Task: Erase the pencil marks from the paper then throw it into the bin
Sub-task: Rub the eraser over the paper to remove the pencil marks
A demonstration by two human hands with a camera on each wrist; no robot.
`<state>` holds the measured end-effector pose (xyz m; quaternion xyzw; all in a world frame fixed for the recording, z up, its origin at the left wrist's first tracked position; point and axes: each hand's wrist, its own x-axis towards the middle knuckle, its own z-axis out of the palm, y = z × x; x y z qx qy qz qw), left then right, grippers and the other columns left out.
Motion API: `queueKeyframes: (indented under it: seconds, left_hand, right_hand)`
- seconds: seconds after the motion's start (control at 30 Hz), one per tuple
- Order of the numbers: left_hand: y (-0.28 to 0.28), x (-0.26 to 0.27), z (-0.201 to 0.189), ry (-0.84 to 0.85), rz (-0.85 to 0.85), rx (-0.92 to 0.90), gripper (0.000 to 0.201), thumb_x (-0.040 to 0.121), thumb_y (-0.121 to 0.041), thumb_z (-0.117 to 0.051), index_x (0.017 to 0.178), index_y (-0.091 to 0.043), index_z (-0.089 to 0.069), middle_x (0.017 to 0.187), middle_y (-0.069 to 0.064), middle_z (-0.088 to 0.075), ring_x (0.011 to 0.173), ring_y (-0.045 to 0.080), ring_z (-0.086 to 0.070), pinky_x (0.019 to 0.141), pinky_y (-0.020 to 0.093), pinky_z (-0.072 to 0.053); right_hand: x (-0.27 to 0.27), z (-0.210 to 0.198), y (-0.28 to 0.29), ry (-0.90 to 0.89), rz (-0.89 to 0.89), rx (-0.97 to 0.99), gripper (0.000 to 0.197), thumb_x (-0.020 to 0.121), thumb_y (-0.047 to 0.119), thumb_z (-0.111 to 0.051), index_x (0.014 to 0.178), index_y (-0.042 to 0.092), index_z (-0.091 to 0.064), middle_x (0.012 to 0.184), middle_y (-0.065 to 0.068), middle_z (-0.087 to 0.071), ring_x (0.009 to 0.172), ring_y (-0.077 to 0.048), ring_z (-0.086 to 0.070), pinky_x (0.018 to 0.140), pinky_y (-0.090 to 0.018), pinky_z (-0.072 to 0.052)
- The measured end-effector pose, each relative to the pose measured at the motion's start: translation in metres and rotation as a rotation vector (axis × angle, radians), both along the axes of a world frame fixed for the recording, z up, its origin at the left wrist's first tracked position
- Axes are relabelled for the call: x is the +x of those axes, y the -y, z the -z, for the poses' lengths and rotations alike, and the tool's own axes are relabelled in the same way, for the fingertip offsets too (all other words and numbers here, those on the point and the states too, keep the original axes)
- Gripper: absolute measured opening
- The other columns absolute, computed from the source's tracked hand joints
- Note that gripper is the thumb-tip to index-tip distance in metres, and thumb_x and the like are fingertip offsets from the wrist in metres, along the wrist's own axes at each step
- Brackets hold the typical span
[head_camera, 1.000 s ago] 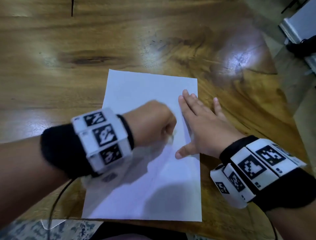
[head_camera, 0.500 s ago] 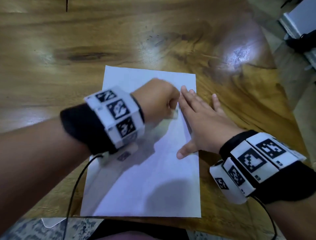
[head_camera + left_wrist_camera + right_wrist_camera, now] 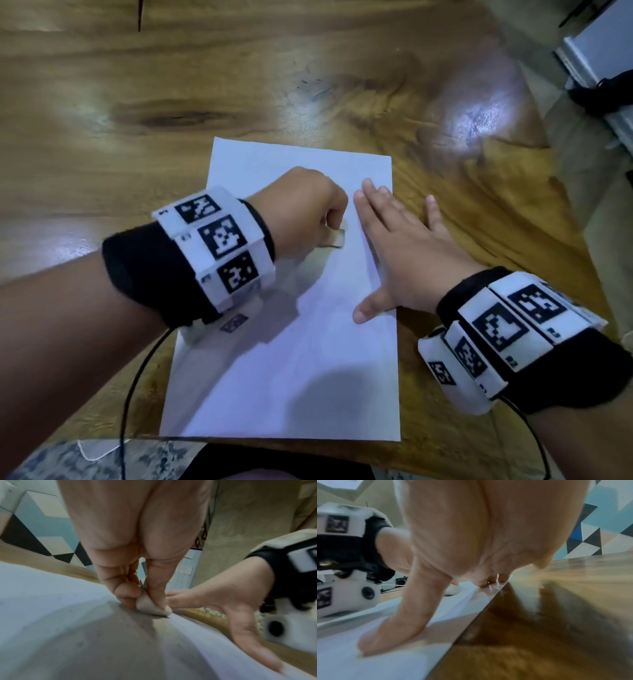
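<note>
From the head view, one sheet of paper [image 3: 291, 359] lies lengthwise away from the person on the table [image 3: 102, 137], under both hands. The left hand [image 3: 301, 209] pinches one eraser [image 3: 337, 236] against the sheet's upper middle; the right hand [image 3: 407, 250] lies flat on its right edge. The left wrist view shows the eraser [image 3: 152, 606] touching paper. The right wrist view shows splayed fingers [image 3: 397, 626] pressing down. No bin is visible.

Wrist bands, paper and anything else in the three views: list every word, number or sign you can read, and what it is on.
No readable words.
Left wrist band: black-and-white square marker codes; tiny characters beside them, too blurred to read.
Right wrist band: the same, unreadable.
Paper: no readable writing.
</note>
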<state>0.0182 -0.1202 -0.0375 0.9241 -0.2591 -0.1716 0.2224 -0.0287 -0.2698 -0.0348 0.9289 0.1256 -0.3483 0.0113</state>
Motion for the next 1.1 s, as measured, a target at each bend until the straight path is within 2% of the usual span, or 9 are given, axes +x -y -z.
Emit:
queueKeyframes:
  seconds: [0.07,0.23,0.37,0.47,0.57,0.77,0.93,1.0,1.1]
  left_hand:
    - [-0.011,-0.018,0.003,0.026,0.046,-0.027,0.013,0.077,-0.023,-0.066,0.071,-0.013,-0.061,0.06,-0.008,-0.034,0.066,0.019,-0.04,0.052,0.026,-0.022]
    - [-0.034,-0.049,0.011,-0.08,0.122,-0.022,0.014,0.072,-0.012,-0.068,0.063,-0.016,-0.059,0.06,-0.01,-0.038,0.053,0.005,-0.04,0.051,0.007,-0.028]
    - [-0.015,-0.011,0.002,-0.009,-0.022,-0.011,0.012,0.075,-0.024,-0.069,0.078,-0.013,-0.064,0.061,-0.011,-0.038,0.069,0.018,-0.044,0.053,0.027,-0.021]
    - [-0.017,-0.016,0.004,0.022,-0.015,-0.032,0.014,0.076,-0.024,-0.067,0.072,-0.011,-0.061,0.062,-0.005,-0.04,0.067,0.019,-0.041,0.052,0.029,-0.019]
    - [-0.035,-0.051,0.007,-0.026,0.105,-0.079,0.019,0.074,-0.02,-0.066,0.059,-0.013,-0.056,0.062,-0.003,-0.04,0.056,0.018,-0.04,0.051,0.011,-0.024]
    - [-0.021,-0.025,0.003,-0.017,0.048,-0.018,0.009,0.073,-0.021,-0.069,0.074,-0.013,-0.065,0.059,-0.011,-0.041,0.065,0.014,-0.041,0.056,0.005,-0.03]
    - [0.011,0.005,-0.003,0.051,-0.038,-0.019,0.013,0.077,-0.021,-0.064,0.082,-0.009,-0.064,0.059,-0.008,-0.041,0.071,0.016,-0.041,0.054,0.021,-0.028]
    - [0.005,-0.019,0.0,0.018,0.022,-0.046,0.01,0.079,-0.019,-0.061,0.072,-0.012,-0.059,0.057,-0.007,-0.036,0.067,0.017,-0.038,0.053,0.014,-0.031]
    - [-0.013,-0.063,0.006,-0.046,0.152,-0.094,0.018,0.079,-0.017,-0.06,0.062,-0.014,-0.054,0.064,-0.001,-0.039,0.062,0.021,-0.041,0.053,0.025,-0.025]
  right_hand:
    - [0.0,-0.001,-0.001,-0.007,0.002,-0.007,0.147,0.053,0.071,-0.072,0.142,0.019,0.033,0.147,0.006,0.042,0.137,-0.007,0.031,0.111,-0.054,0.018]
    - [0.001,-0.001,-0.001,-0.016,0.002,-0.011,0.146,0.053,0.07,-0.072,0.142,0.019,0.032,0.147,0.007,0.042,0.137,-0.007,0.032,0.111,-0.055,0.017]
    - [0.001,-0.001,-0.002,-0.019,0.001,-0.024,0.146,0.054,0.071,-0.071,0.141,0.019,0.034,0.146,0.006,0.043,0.137,-0.008,0.032,0.11,-0.054,0.018]
    - [0.001,-0.001,-0.002,-0.024,0.002,-0.035,0.146,0.053,0.071,-0.071,0.141,0.019,0.034,0.146,0.006,0.043,0.137,-0.007,0.033,0.11,-0.055,0.018]
    - [0.001,-0.002,-0.002,-0.03,0.006,-0.03,0.146,0.054,0.071,-0.071,0.141,0.019,0.034,0.146,0.006,0.043,0.136,-0.007,0.033,0.11,-0.055,0.018]
    - [0.0,-0.001,-0.003,-0.018,0.001,-0.035,0.146,0.054,0.071,-0.071,0.142,0.018,0.033,0.147,0.005,0.042,0.138,-0.009,0.031,0.111,-0.054,0.018]
    - [0.0,-0.001,-0.003,-0.017,0.001,-0.043,0.146,0.053,0.072,-0.07,0.141,0.019,0.033,0.147,0.007,0.042,0.138,-0.008,0.031,0.111,-0.055,0.016]
    - [0.0,0.0,-0.002,-0.016,0.004,-0.032,0.147,0.053,0.071,-0.071,0.142,0.019,0.033,0.147,0.006,0.042,0.138,-0.008,0.031,0.111,-0.055,0.017]
    - [0.0,0.001,-0.001,-0.018,0.011,-0.006,0.147,0.053,0.07,-0.073,0.143,0.019,0.032,0.147,0.006,0.042,0.137,-0.008,0.032,0.111,-0.055,0.018]
